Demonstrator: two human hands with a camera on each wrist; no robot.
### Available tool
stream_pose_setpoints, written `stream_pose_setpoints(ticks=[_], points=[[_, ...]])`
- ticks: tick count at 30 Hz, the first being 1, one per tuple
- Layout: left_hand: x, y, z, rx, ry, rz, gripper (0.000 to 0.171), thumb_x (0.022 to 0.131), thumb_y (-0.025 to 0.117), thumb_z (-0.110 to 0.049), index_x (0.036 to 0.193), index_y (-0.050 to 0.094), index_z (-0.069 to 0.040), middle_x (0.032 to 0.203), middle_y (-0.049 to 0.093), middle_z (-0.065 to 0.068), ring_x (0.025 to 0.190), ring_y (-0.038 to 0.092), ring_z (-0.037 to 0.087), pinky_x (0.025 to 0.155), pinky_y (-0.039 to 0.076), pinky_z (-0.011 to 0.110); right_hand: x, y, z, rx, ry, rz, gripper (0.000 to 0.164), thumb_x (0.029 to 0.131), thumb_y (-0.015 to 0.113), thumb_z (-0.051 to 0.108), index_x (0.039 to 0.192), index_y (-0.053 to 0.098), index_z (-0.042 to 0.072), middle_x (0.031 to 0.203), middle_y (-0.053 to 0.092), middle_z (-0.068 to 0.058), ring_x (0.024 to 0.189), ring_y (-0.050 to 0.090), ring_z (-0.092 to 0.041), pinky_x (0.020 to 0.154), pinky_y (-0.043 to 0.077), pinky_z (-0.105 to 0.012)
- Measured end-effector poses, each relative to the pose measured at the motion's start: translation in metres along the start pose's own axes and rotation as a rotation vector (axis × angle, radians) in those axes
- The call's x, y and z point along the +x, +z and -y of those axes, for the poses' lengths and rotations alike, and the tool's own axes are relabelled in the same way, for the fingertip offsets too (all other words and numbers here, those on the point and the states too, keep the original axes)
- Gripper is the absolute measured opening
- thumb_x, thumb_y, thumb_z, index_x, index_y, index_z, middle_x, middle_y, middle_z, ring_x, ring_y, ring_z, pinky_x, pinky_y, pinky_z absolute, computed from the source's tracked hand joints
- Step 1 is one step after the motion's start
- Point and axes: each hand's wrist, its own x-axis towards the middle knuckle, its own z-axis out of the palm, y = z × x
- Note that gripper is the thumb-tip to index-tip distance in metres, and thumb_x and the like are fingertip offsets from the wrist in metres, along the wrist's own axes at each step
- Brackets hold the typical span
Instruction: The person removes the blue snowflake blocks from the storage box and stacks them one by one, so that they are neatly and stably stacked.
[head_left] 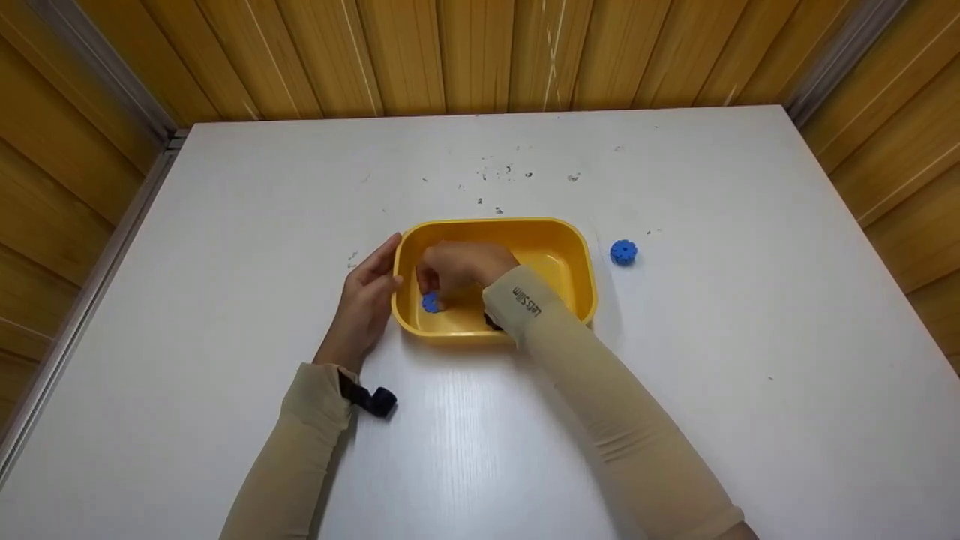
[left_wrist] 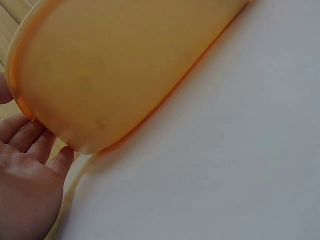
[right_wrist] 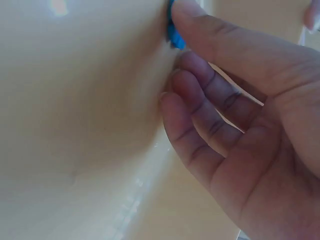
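Note:
A yellow plastic tub [head_left: 559,270] sits on the white table. Inside its left end, my right hand [head_left: 465,266] pinches a small blue toothed wheel [head_left: 430,302] close to the floor of the tub. The right wrist view shows that blue wheel [right_wrist: 175,35] edge-on by the thumb, partly hidden. My left hand [head_left: 365,304] rests against the tub's outer left wall, its fingers fairly straight. In the left wrist view, the left fingertips [left_wrist: 37,140] touch the tub's side [left_wrist: 115,75]. A second blue toothed wheel [head_left: 623,253] lies on the table right of the tub.
The white table [head_left: 225,262] carries small dark marks behind the tub. A black strap [head_left: 371,399] sticks out from the left sleeve. Yellow wood-look panels [head_left: 472,60] stand behind the table and at both sides.

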Motion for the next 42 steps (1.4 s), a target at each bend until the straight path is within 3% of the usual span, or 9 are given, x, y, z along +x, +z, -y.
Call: stream_pose_setpoints(ticks=[6,16,26,42], points=[[0.0,0.001,0.0,0.003,-0.014,-0.001,0.064,0.09,0.045,0.003,0.151,0.029,-0.007,0.156,0.032,0.002,0.144,0.03,0.014,0.116,0.03,0.028,-0.004,0.002,0.002,-0.001,0.038,-0.006,0.009,0.083,0.068,0.007,0.087,0.063,0.013,0.083,0.057,0.0,0.082,0.052,-0.018,0.07,0.041,-0.026],[-0.001,0.001,0.0,-0.008,-0.006,0.007,0.063,0.091,0.044,0.003,0.151,0.029,-0.008,0.156,0.031,0.002,0.144,0.03,0.014,0.117,0.028,0.028,-0.009,-0.003,-0.004,0.04,0.058,0.023,0.019,0.081,0.071,0.003,0.093,0.062,0.014,0.091,0.057,-0.001,0.09,0.052,-0.019,0.075,0.045,-0.026],[0.0,0.0,-0.001,-0.009,-0.011,0.009,0.063,0.091,0.044,0.004,0.151,0.03,-0.008,0.157,0.031,0.002,0.144,0.03,0.014,0.117,0.028,0.028,-0.016,-0.011,-0.012,-0.002,-0.016,-0.006,0.011,0.082,0.071,0.003,0.09,0.067,0.01,0.092,0.064,-0.003,0.083,0.054,-0.019,0.072,0.049,-0.025],[-0.001,0.0,-0.001,-0.007,-0.013,0.006,0.063,0.091,0.043,0.006,0.151,0.028,-0.007,0.156,0.031,0.003,0.143,0.032,0.014,0.116,0.03,0.027,-0.038,-0.02,-0.024,0.026,0.002,-0.057,0.008,0.087,0.065,0.005,0.093,0.066,0.011,0.088,0.059,-0.004,0.079,0.052,-0.019,0.069,0.046,-0.025]])
